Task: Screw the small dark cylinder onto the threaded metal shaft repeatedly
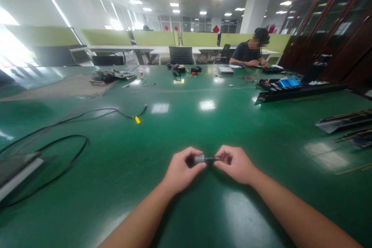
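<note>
while the left hand [180, 168] pinches the gray end of a small tube [200, 159] | right hand [238, 166], fingers curled, pinches its dark end | tube spans crosswise between them, over the desk [186, 128]

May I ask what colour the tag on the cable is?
The tag is yellow; the head view shows it best.

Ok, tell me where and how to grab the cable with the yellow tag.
Pinch the black cable from above, likely best between the yellow tag and the free end: it is thin there, with nothing over it and bare green table around.
</note>
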